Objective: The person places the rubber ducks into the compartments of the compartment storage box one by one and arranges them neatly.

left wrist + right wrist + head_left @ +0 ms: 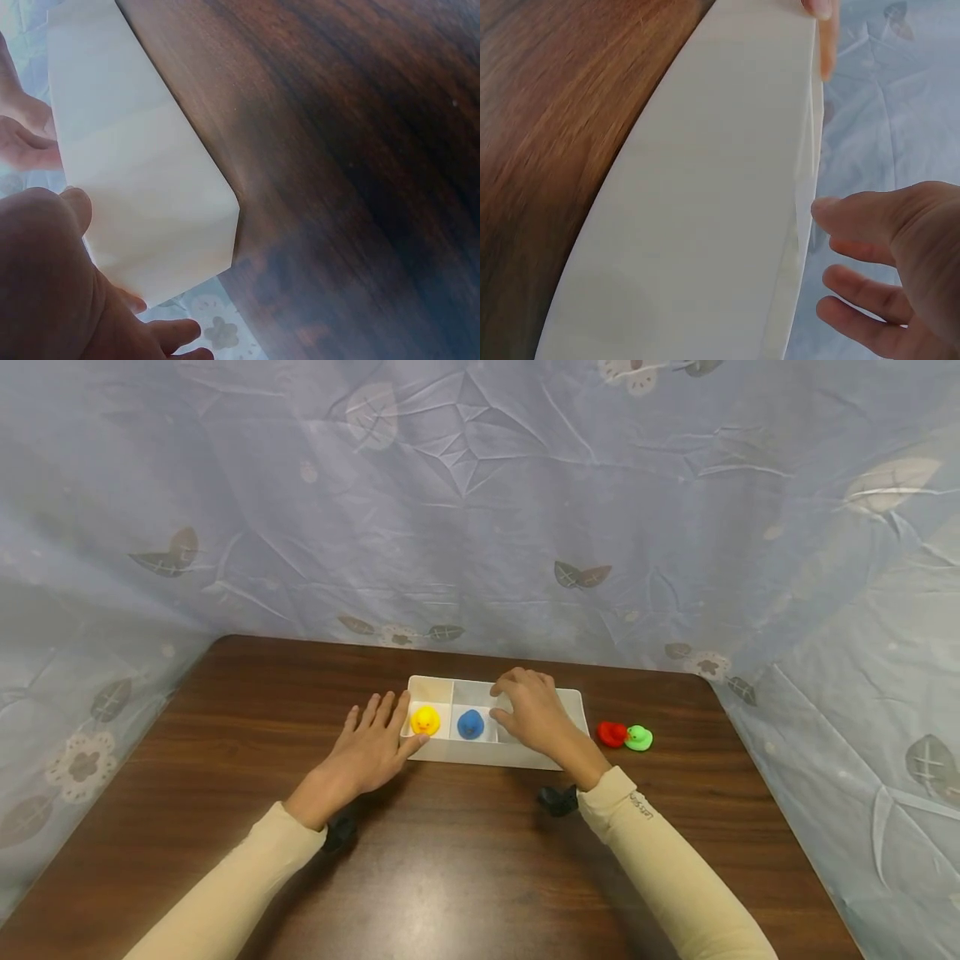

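A white divided tray (480,752) lies on the table. In its left compartment sits a yellow rubber duck (425,721), and a blue rubber duck (470,724) is in the middle one. My left hand (369,745) rests against the tray's left end, fingers straight, thumb at the front rim. Over the right part of the tray hovers my right hand (534,710), its fingers loosely bent; the right wrist view shows nothing between thumb and fingers. This hand partly hides the right compartment. Just right of the tray, a red rubber duck (611,734) and a green rubber duck (639,738) touch.
The brown wooden table (450,877) is bounded at the back and sides by a pale patterned curtain (465,527). Dark wrist-worn devices show under both forearms, the right one (558,801) close in front of the tray.
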A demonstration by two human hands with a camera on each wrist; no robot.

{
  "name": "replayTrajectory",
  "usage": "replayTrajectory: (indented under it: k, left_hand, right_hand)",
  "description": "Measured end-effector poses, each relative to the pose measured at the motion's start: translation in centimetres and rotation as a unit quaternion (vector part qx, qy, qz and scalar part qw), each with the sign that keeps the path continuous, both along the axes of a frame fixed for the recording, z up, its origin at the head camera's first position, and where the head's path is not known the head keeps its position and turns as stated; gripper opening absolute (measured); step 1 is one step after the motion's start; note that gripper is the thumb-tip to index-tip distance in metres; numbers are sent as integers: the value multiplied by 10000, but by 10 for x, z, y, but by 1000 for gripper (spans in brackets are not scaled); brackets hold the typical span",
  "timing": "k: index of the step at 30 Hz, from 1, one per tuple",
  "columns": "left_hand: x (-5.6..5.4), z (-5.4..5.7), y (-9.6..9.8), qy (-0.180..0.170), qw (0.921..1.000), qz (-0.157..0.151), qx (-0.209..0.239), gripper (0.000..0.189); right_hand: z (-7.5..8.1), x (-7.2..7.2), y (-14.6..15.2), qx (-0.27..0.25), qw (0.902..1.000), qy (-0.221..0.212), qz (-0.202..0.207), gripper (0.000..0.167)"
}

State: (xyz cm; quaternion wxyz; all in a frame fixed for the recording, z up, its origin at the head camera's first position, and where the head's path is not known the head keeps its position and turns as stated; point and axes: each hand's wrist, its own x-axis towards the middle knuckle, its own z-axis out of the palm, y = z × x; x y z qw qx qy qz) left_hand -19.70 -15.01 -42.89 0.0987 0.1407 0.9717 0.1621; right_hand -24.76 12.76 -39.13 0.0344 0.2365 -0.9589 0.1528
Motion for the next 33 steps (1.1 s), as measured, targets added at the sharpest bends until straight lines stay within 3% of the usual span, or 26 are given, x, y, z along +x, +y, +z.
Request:
replayTrajectory:
  k: [11,33]
  left_hand:
    - [1,-4,-1,-13,10000,5,18,84]
    - [2,-2,1,-21,10000,-34,-3,84]
  right_hand:
    - [2,9,32,-206,9996,27,-205,35]
    - [0,21,77,-307,9980,-10,-555,36]
